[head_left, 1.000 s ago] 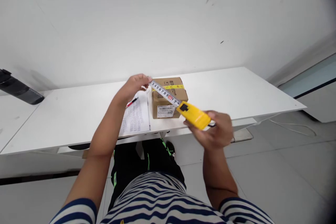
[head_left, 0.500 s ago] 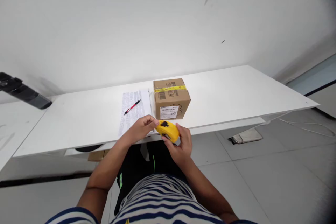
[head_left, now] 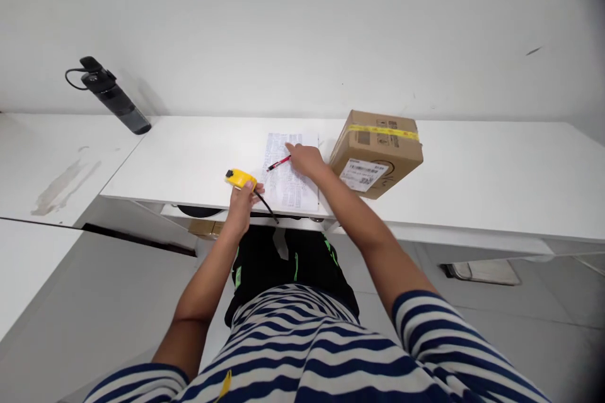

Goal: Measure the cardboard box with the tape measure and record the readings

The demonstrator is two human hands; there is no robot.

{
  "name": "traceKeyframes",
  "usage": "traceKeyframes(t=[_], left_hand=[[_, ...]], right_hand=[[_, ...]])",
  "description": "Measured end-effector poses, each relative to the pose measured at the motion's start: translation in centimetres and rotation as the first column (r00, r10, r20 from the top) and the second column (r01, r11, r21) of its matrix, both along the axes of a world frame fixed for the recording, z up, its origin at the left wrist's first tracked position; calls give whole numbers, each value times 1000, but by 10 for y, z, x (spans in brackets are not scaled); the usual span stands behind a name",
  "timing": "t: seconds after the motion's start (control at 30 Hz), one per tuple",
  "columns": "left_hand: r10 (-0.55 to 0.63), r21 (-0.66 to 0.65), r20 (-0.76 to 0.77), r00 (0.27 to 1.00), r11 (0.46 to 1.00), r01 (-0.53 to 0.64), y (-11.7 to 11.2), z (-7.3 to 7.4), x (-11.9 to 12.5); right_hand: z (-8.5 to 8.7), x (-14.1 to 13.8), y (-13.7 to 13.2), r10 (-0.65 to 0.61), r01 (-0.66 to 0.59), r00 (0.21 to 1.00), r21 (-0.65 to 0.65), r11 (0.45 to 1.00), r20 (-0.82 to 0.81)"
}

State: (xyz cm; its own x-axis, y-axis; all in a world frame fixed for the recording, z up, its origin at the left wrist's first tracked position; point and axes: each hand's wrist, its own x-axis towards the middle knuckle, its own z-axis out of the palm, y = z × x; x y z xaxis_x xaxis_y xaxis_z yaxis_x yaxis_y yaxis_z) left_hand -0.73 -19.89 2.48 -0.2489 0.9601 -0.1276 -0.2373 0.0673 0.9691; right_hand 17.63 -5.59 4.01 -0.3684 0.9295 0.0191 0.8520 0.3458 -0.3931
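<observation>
My left hand (head_left: 242,200) grips a yellow tape measure (head_left: 240,178) at the near edge of the white table (head_left: 189,164); its black strap hangs toward the paper. My right hand (head_left: 305,158) reaches over a printed sheet of paper (head_left: 288,179), and its fingertips are at the end of a red and black pen (head_left: 278,163) lying on the sheet. Whether the fingers have closed on the pen does not show. A taped cardboard box (head_left: 375,152) with a white label stands just right of that hand.
A dark water bottle (head_left: 111,96) stands at the far left on a neighbouring white table (head_left: 51,157), against the white wall. My legs in black trousers are under the table edge. A flat white device (head_left: 482,271) lies on the tiled floor at right.
The tape has been drawn back into the yellow case. The case passed from my right hand to my left and went to the table's left. My right hand reached for the pen.
</observation>
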Motion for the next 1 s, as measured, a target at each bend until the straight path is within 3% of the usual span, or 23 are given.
traceKeyframes(t=[0.07,0.13,0.2,0.23,0.27,0.33,0.37,0.4,0.43,0.53,0.6,0.67,0.73,1.0], left_hand=[[-21,37,-122,992,999,26,24,5,-3],[-67,99,-251,966,991,94,53,9,1],[-92,171,-356,930,972,162,85,12,11],[-108,190,-392,913,962,195,100,12,17],[-127,192,-420,899,955,225,115,11,24],[-171,148,-483,859,951,273,138,7,37],[-181,112,-535,825,953,282,145,4,44],[-184,71,-606,774,956,283,151,2,49],[-187,30,-689,700,958,286,154,-1,54],[-213,-82,-896,389,942,325,154,-5,64],[-240,-152,-952,190,910,384,152,-6,66],[-268,-222,-962,53,879,421,151,-7,68],[-289,-263,-957,-2,868,421,151,-8,69],[-305,-280,-952,-6,866,415,151,-11,72]], right_hand=[[-1,5,26,-14,15,999,-22,1000,31],[-4,14,35,-35,35,999,-3,999,21],[-5,26,31,-138,142,989,61,988,-57],[-6,33,26,-227,248,957,102,963,-183],[-6,38,18,-312,378,877,124,917,-365],[-7,47,-4,-364,594,571,63,802,-736],[-9,49,-16,-334,626,431,11,780,-838],[-12,50,-29,-299,603,374,-14,798,-878],[-16,50,-42,-270,547,389,-15,837,-881],[-31,45,-73,-158,236,571,-23,971,-806],[-40,40,-81,-133,108,611,-84,991,-780],[-47,37,-82,-191,135,603,-137,981,-775],[-51,35,-79,-247,206,608,-150,967,-754],[-56,34,-73,-222,204,745,-103,974,-629]])
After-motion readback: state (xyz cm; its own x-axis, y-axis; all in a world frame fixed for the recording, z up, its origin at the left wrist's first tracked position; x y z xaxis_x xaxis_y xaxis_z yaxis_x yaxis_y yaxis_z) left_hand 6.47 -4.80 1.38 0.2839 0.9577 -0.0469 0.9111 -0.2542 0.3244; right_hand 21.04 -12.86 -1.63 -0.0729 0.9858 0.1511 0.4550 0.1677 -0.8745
